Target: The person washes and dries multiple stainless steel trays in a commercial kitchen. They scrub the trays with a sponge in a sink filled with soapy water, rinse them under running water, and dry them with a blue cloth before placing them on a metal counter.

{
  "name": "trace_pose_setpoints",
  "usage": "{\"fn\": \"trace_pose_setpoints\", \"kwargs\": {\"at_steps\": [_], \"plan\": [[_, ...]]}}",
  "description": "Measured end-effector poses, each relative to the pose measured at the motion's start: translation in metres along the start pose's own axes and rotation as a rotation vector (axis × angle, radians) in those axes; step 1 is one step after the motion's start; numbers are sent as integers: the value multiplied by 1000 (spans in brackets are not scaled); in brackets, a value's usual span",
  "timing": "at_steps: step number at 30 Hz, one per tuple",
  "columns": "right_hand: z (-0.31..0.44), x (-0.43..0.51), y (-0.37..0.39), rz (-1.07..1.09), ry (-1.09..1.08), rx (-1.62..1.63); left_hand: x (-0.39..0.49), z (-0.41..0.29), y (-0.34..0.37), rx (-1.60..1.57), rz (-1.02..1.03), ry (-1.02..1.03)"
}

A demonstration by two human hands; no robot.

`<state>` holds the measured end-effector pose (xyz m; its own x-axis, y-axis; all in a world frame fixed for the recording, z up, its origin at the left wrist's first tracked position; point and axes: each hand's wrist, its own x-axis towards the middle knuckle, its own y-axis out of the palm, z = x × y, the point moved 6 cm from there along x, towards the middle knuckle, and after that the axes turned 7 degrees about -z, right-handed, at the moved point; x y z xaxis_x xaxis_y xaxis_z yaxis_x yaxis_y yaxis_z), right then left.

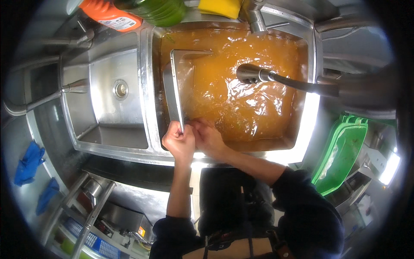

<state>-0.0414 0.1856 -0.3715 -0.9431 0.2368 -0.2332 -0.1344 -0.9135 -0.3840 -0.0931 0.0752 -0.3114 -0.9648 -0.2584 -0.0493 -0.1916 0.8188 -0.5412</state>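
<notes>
A rectangular stainless-steel pan [176, 87] stands tilted on its side, partly sunk in the brownish-orange water [258, 113] of the right sink basin. My left hand [179, 140] grips the near end of its rim. Close beside it, at the pan's near corner, is my right hand [209, 136]. Its fingertips are partly hidden, and I cannot tell whether it grips the pan or something small. Over the rippling water hangs a metal spray head [249, 73] on a hose.
To the left is a second steel basin [113, 113] with a drain [121, 90]. An orange bottle [113, 16], a green container [161, 11] and a yellow sponge [220, 7] line the back ledge. A green bin [343, 153] stands right; blue gloves [29, 163] lie left.
</notes>
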Motion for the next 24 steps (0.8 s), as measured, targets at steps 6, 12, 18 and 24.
{"fn": "trace_pose_setpoints", "kwargs": {"at_steps": [6, 12, 18, 24], "plan": [[-72, 37, 2, 106, 227, -58, -1, -16, -11, 34, -60, -36], [-97, 66, 8, 345, -139, -577, -2, -47, -45, 67, -112, 19], [-85, 87, -28, 143, -104, -645, -7, -86, -98, 287, -227, 284], [-95, 97, -77, -110, 126, -177, -22, -94, -130, 466, -232, 471]]}}
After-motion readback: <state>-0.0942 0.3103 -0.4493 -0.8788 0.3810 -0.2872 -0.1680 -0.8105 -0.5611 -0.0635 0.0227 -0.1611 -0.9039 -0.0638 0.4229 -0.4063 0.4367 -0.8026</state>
